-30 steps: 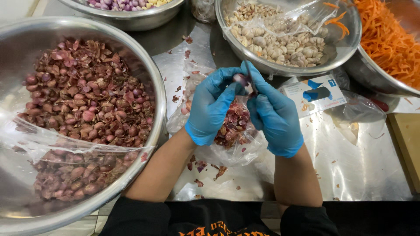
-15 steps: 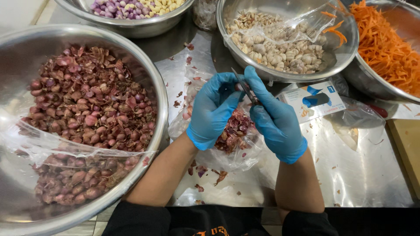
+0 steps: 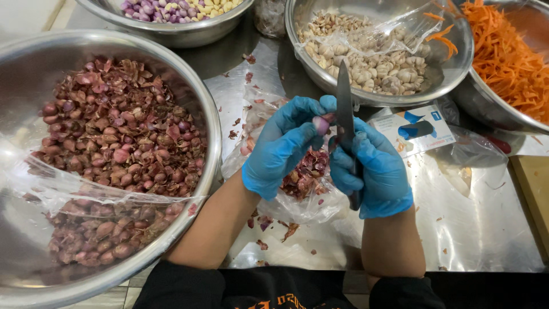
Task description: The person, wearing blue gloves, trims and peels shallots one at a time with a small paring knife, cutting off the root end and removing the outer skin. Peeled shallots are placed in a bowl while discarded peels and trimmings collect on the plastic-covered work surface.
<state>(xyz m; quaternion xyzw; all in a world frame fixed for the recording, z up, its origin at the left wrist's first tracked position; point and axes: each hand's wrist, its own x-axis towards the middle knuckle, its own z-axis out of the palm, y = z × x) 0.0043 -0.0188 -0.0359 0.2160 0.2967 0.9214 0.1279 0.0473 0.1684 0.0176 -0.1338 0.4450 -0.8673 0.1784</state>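
Observation:
Both my hands wear blue gloves and meet over a clear plastic bag (image 3: 269,143) of red shallot skins. My left hand (image 3: 283,146) pinches a small purple shallot (image 3: 321,125) at its fingertips. My right hand (image 3: 372,169) grips a knife (image 3: 344,100), its dark blade pointing up and away, its edge right beside the shallot. A large steel bowl (image 3: 211,149) at left holds many unpeeled shallots (image 3: 114,143) and loose skins, partly under clear plastic film.
A steel bowl of garlic cloves (image 3: 372,57) sits behind my hands. Shredded carrot (image 3: 503,51) fills a bowl at the far right. Another bowl (image 3: 171,14) of peeled shallots and garlic stands at the back. A small white and blue box (image 3: 414,130) lies right of my hands.
My hands have shifted slightly and the knife blade has swung up, now standing clear above my fingers. The shallot stays pinched in my left hand.

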